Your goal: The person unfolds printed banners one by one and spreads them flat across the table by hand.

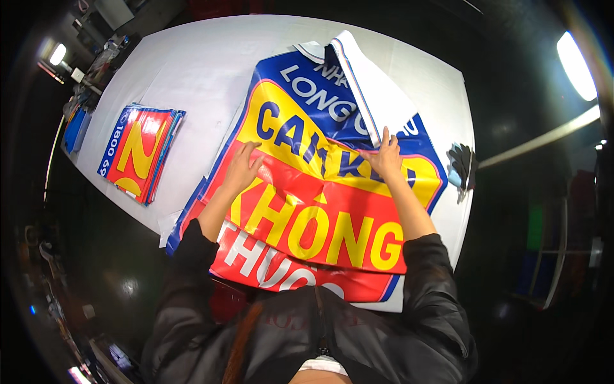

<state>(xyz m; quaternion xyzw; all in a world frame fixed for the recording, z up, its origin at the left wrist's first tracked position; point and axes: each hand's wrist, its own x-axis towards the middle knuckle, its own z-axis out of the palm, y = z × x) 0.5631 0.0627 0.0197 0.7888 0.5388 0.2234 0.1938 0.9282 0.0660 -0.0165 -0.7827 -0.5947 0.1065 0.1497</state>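
Observation:
A large vinyl banner [320, 192] in blue, yellow and red with big lettering lies in front of me, creased across the middle. At its far right part, a flap [366, 77] is folded over and shows its white back. My left hand [244, 169] rests on the banner's left side, near the border of yellow and red, fingers spread. On the right, my right hand [387, 160] lies on the yellow band with its fingers stretched out, by the lower tip of the white flap. The banner's near part overlaps in layers and reaches the table edge close to my body.
The white table [192, 57] extends under and beyond the banner. A stack of folded printed banners [141, 153] lies at the left. Dark gloves [462, 168] sit by the right edge. A blue object [77, 130] and other items stand past the left edge.

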